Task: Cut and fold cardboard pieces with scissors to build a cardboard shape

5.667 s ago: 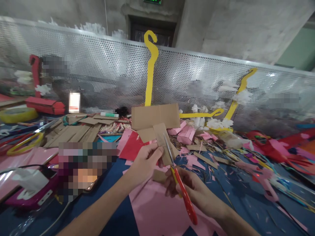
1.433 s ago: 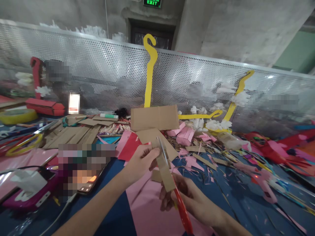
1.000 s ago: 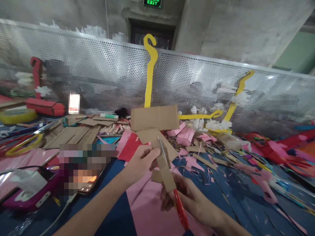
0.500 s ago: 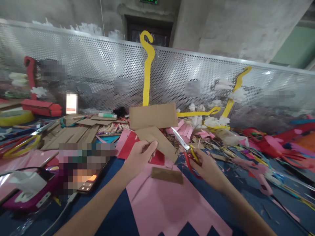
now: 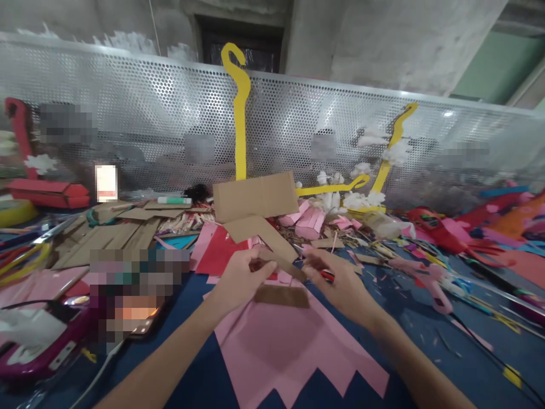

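Observation:
My left hand (image 5: 240,278) pinches a narrow brown cardboard strip (image 5: 286,266) between thumb and fingers. Close to the strip's right end is my right hand (image 5: 340,284), its fingers curved and apart; whether they touch the strip is hard to tell. Behind that hand shows a red handle of the scissors (image 5: 327,276), the rest mostly covered. Below my hands a flat cardboard piece (image 5: 281,296) lies on pink paper (image 5: 293,346) with a zigzag near edge. Farther back, a bent cardboard piece (image 5: 272,236) leans over red paper (image 5: 217,253).
A yellow hook-topped post (image 5: 240,130) rises behind a cardboard panel (image 5: 255,196). On the right lies a pink glue gun (image 5: 426,278) with its cord. To the left are a purple power strip (image 5: 46,346) and cardboard scraps (image 5: 110,244). A perforated metal screen (image 5: 281,119) stands behind.
The scissors have left my right hand's grip and now lie behind it. My right hand has moved left toward my left hand, where the cardboard strip now shows. The view has shifted slightly right.

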`<state>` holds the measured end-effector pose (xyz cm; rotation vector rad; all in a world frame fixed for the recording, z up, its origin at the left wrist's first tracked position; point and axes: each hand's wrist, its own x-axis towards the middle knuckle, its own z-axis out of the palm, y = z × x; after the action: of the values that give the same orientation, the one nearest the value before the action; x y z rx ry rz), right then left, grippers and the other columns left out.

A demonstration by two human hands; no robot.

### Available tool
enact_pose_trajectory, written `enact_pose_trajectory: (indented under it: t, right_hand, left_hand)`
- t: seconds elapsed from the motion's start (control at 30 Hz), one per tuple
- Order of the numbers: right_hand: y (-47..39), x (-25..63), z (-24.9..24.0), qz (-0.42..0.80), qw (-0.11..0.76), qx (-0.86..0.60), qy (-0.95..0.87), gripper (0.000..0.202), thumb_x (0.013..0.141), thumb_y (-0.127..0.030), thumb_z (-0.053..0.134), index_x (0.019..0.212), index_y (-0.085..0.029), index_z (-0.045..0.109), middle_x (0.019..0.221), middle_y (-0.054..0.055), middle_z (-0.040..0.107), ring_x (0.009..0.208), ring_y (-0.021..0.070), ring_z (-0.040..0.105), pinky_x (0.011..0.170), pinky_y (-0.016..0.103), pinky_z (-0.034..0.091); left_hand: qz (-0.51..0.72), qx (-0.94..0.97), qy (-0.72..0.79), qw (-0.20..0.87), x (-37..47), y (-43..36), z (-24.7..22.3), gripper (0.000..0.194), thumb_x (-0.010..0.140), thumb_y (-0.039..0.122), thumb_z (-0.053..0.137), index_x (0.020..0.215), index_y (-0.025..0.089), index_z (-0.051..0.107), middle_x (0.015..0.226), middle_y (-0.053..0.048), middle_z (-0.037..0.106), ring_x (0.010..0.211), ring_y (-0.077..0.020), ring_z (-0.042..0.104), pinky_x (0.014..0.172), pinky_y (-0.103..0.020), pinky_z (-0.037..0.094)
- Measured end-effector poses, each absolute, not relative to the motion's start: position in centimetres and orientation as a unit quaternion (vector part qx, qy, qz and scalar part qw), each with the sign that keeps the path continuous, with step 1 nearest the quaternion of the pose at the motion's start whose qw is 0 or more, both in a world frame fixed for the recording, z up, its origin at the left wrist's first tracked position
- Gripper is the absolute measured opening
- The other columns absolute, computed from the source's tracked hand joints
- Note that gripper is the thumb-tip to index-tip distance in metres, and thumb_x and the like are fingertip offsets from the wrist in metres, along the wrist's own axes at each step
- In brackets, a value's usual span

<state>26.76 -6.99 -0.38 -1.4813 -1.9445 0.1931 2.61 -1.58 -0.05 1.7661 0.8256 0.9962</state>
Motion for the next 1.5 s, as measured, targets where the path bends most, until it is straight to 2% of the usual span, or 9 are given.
enact_pose_trajectory:
  t: [0.1, 0.17, 0.3, 0.47, 0.63, 0.9, 1.5]
  right_hand:
    - [-7.3, 24.9, -0.4, 0.138, 0.338, -0.519, -0.773, 0.017, 0.095, -0.027, 0.053, 0.103, -0.024, 0.067, 0.094, 0.003, 0.075, 0.083, 0.0201, 0.068, 0.072, 0.029, 0.049]
    - [-7.1, 24.7, -0.7, 0.139, 0.317, -0.523, -0.779, 0.016, 0.094, -0.022, 0.054, 0.096, -0.024, 0.07, 0.091, 0.002, 0.075, 0.082, 0.0197, 0.068, 0.071, 0.029, 0.047]
    - [-6.5, 25.2, -1.4, 0.135, 0.296, -0.523, -0.788, 0.021, 0.093, -0.018, 0.056, 0.099, -0.026, 0.074, 0.099, 0.002, 0.077, 0.089, 0.0197, 0.069, 0.079, 0.03, 0.047]
    - [-6.4, 25.8, -1.5, 0.134, 0.285, -0.525, -0.791, 0.024, 0.093, -0.014, 0.053, 0.099, -0.024, 0.074, 0.099, 0.002, 0.076, 0.09, 0.019, 0.068, 0.08, 0.03, 0.047]
    - [-6.5, 26.8, -1.0, 0.162, 0.257, -0.545, -0.781, 0.021, 0.091, -0.013, 0.054, 0.096, -0.024, 0.071, 0.09, 0.001, 0.075, 0.081, 0.0182, 0.067, 0.07, 0.028, 0.045]
    - [-6.5, 27.4, -0.7, 0.171, 0.243, -0.534, -0.791, 0.024, 0.09, -0.012, 0.052, 0.097, -0.025, 0.072, 0.097, 0.001, 0.075, 0.088, 0.0194, 0.066, 0.075, 0.028, 0.047]
    - [-6.9, 26.8, -0.7, 0.161, 0.245, -0.543, -0.787, 0.021, 0.09, -0.014, 0.053, 0.097, -0.024, 0.071, 0.092, 0.003, 0.074, 0.085, 0.02, 0.067, 0.075, 0.03, 0.047]
  left_hand:
    - [0.382, 0.743, 0.333, 0.437, 2.6, -1.4, -0.6, 0.017, 0.088, 0.026, 0.058, 0.093, 0.016, 0.072, 0.087, -0.006, 0.074, 0.077, -0.0181, 0.067, 0.069, -0.028, 0.049]
    - [0.37, 0.771, 0.336, 0.395, 2.3, -1.2, -0.7, 0.017, 0.089, 0.024, 0.056, 0.093, 0.018, 0.072, 0.089, -0.004, 0.073, 0.078, -0.0172, 0.066, 0.071, -0.027, 0.048]
    - [0.323, 0.82, 0.357, 0.311, 1.5, -0.6, -0.5, 0.018, 0.089, 0.024, 0.056, 0.093, 0.021, 0.073, 0.09, -0.002, 0.074, 0.076, -0.0166, 0.064, 0.069, -0.027, 0.044]
    - [0.236, 0.86, 0.391, 0.227, 1.3, -0.3, -0.6, 0.02, 0.085, 0.022, 0.056, 0.087, 0.023, 0.076, 0.09, -0.003, 0.076, 0.079, -0.0202, 0.063, 0.067, -0.03, 0.039]
    - [0.221, 0.871, 0.368, 0.24, 1.5, -0.3, -0.6, 0.024, 0.084, 0.019, 0.053, 0.086, 0.021, 0.077, 0.088, -0.004, 0.077, 0.076, -0.0195, 0.064, 0.069, -0.03, 0.041]
    - [0.227, 0.865, 0.371, 0.249, 1.3, -0.3, -0.5, 0.027, 0.081, 0.013, 0.052, 0.087, 0.021, 0.077, 0.094, -0.004, 0.078, 0.087, -0.0208, 0.068, 0.079, -0.03, 0.046]
    - [0.212, 0.872, 0.399, 0.191, 1.4, -0.2, -1.1, 0.023, 0.086, 0.023, 0.053, 0.087, 0.026, 0.075, 0.102, -0.003, 0.077, 0.096, -0.0255, 0.066, 0.081, -0.034, 0.046]
